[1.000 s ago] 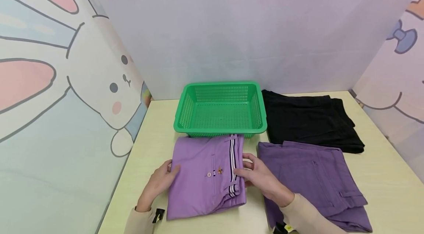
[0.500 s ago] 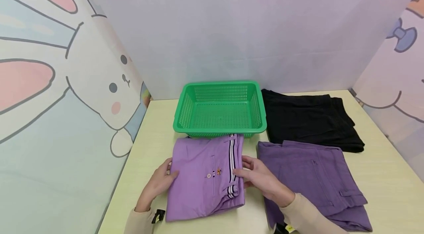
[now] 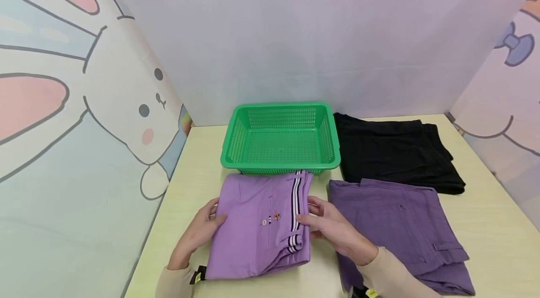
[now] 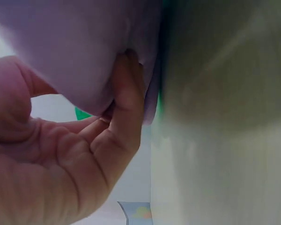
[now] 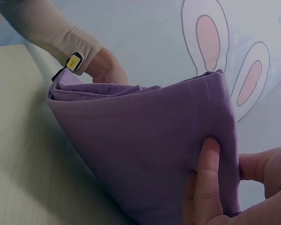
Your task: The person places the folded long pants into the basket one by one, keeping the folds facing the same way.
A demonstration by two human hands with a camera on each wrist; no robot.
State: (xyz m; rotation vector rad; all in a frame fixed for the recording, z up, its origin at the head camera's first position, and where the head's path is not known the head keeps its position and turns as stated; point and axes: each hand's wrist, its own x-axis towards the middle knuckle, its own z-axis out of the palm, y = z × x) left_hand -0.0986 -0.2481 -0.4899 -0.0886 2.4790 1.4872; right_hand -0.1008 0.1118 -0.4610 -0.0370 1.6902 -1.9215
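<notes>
Folded light-purple trousers [image 3: 244, 227] with a striped waistband lie between my two hands, just in front of the green basket [image 3: 280, 166]. My left hand [image 3: 201, 227] grips their left edge, thumb on top; in the left wrist view its fingers [image 4: 126, 89] curl beneath the cloth. At the waistband side, my right hand [image 3: 333, 227] pinches the edge, its thumb over the stripes. The right wrist view shows the right hand's fingers [image 5: 208, 173] against the underside of the trousers [image 5: 140, 140], which are tilted up off the table there.
Dark-purple folded trousers [image 3: 388, 227] lie to the right of my right hand. Behind them is a folded black garment [image 3: 392, 152]. The pale table [image 3: 168, 223] meets a curtain [image 3: 295, 40] at the back, and a rabbit-print wall [image 3: 126, 101] stands on the left.
The light-purple trousers have shifted slightly left at their front-left corner, and my left hand has moved a little left with them. My right hand keeps its grip almost in place.
</notes>
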